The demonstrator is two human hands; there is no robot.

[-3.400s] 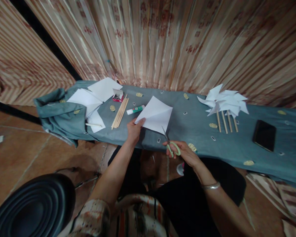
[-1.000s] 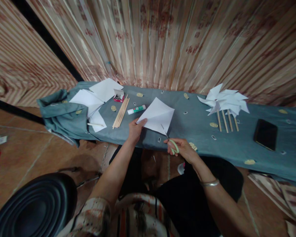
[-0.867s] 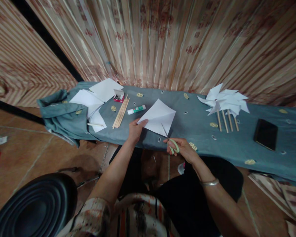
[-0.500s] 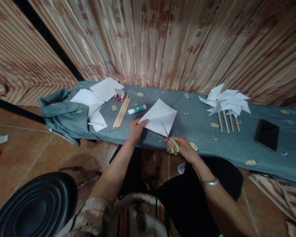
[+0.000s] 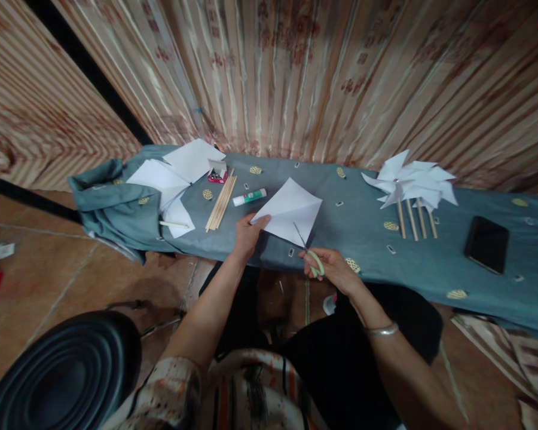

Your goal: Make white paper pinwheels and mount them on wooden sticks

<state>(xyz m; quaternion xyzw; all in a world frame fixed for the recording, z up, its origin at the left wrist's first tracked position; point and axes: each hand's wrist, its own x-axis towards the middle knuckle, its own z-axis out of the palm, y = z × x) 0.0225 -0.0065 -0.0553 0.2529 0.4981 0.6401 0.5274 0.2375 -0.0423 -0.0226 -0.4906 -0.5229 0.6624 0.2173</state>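
Note:
A square sheet of white paper (image 5: 291, 206) with a diagonal crease is pinched at its left corner by my left hand (image 5: 248, 232), thumb on top. My right hand (image 5: 325, 263) is closed round the pale green handles of a pair of scissors (image 5: 314, 263). The scissor blades lie at the paper's near corner, pointing away from me along the crease. Just beyond my left hand are a glue stick (image 5: 250, 197) and a bundle of thin wooden sticks (image 5: 221, 202).
A small red box of pins (image 5: 217, 172) and more white paper (image 5: 195, 160) are on the left of the cloth-covered table (image 5: 354, 233). Several paper pinwheels (image 5: 415, 182) on sticks and a black phone (image 5: 486, 245) lie right. A black stool (image 5: 63, 376) stands at lower left.
Almost nothing differs. Both hands, the paper and the scissors keep nearly the same places, and the view has shifted very slightly.

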